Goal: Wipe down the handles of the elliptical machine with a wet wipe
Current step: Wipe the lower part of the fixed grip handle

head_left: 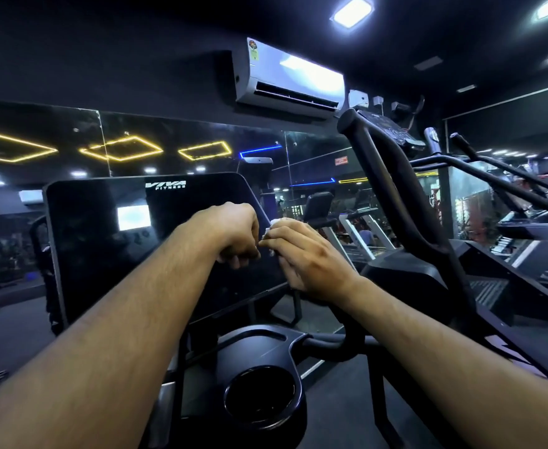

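Wet wipe (268, 229), white, small and crumpled, sits between the two hands at mid-frame, in front of the right edge of the big screen; only a sliver of it shows. Left hand (233, 234) has its fingers curled under, knuckles up, its fingertips meeting the wipe at the point where the hands touch. Right hand (305, 257) lies over the wipe, back of hand toward the camera, fingers bent and pinching the wipe's near side. Both hands grasp the wipe; neither touches a handle.

Large glossy black rectangular console screen (136, 247), with white "VIVA FITNESS" lettering at its top, stands behind the hands. Long black curved tubular elliptical handle (392, 189) rises to the right of the hands, apart from them, its rounded end high near the wall unit. Black plastic round cup holder (261, 393) sits low in the centre, between the forearms. A second thin black bar handle (493, 163) shows farther right.

White wall-mounted air conditioner (289, 81) hangs above. Mirror wall (169, 147) behind reflects yellow and blue light strips. Treadmills (532, 234) line the right side, blurred.
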`<state>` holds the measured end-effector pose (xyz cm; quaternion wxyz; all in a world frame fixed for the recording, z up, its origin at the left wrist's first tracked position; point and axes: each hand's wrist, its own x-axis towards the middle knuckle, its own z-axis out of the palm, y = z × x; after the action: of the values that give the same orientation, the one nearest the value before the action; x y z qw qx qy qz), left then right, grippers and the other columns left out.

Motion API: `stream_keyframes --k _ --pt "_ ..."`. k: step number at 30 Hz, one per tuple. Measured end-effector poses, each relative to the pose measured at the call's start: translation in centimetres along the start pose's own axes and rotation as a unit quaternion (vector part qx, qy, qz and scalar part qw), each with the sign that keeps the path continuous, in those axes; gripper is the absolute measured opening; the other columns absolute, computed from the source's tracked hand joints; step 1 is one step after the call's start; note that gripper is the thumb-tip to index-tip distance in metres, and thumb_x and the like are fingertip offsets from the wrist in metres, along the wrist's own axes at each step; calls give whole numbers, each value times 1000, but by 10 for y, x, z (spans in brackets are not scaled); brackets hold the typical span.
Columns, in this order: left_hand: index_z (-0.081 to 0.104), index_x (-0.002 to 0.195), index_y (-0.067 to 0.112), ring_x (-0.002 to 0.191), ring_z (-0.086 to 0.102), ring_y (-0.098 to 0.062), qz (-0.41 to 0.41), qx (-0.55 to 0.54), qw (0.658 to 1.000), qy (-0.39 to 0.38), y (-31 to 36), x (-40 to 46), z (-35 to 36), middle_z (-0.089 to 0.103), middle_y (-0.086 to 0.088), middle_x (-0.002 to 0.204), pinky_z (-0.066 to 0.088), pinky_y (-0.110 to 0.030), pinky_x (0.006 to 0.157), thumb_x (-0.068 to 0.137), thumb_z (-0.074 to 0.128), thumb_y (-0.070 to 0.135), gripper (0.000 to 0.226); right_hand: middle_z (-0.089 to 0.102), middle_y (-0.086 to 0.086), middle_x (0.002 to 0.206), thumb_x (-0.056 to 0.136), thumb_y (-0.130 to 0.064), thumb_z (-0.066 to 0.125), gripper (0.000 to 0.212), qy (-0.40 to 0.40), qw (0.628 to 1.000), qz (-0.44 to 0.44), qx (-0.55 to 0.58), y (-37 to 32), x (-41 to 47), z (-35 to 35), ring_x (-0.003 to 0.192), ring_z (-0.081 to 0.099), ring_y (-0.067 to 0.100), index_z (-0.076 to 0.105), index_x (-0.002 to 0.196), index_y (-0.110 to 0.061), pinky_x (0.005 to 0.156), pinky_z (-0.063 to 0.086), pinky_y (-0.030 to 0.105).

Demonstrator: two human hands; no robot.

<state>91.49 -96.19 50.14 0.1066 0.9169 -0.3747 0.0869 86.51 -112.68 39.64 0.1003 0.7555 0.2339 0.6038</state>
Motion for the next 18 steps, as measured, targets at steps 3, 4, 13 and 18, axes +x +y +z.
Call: stream_keyframes --k 3,4,13,18 --pt "72 95 16 75 79 -19 3 -3 1000 3 -1 3 1 79 -2 75 65 -37 73 96 76 22 7 67 8 101 91 -9 51 23 -22 997 67 27 -1 10 -2 99 60 25 70 102 -3 93 50 38" --pt "71 94 16 75 79 -19 4 -5 1000 3 -1 4 2 79 -3 75 65 -37 72 96 75 21 6 65 4 95 91 -17 48 24 -40 992 115 40 -2 17 -4 93 57 22 69 97 -7 87 50 39" --pt "70 95 16 69 78 -17 7 -17 1000 9 -4 3 4 78 -2 70 65 -35 69 96 75 18 6 72 4 87 87 -28 31 42 -140 868 451 154 0 48 -8 91 59 31 66 69 -12 87 49 45" --pt "69 95 14 62 75 -16 4 -29 1000 12 -5 5 3 78 -3 69 63 -35 68 96 74 14 5 62 6 73 95 -26 35 35 -108 765 560 300 11 47 -21 72 54 23 53 69 -9 69 43 35"
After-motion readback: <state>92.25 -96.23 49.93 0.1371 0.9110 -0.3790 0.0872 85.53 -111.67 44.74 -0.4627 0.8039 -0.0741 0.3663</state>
